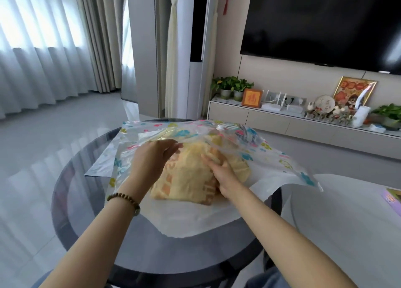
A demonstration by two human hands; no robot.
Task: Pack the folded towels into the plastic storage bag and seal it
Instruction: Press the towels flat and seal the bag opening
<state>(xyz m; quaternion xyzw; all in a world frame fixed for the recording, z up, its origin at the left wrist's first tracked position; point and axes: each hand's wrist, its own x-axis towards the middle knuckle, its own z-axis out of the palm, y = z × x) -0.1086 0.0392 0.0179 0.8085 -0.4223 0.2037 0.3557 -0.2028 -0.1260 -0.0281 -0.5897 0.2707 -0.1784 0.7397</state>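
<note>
A clear plastic storage bag with coloured flower prints lies open toward me on a round dark glass table. A folded yellow-and-orange towel bundle sits half inside the bag's mouth. My left hand holds up the bag's upper sheet, fingers curled on the plastic at the bundle's left. My right hand presses flat on the right side of the towels, fingers reaching under the raised plastic. A white valve cap shows at the bag's far end.
A white round side table stands to the right with a coloured object at its edge. Behind is a low TV cabinet with plants and ornaments, a wall television, and curtains at the left. My knees show below the table edge.
</note>
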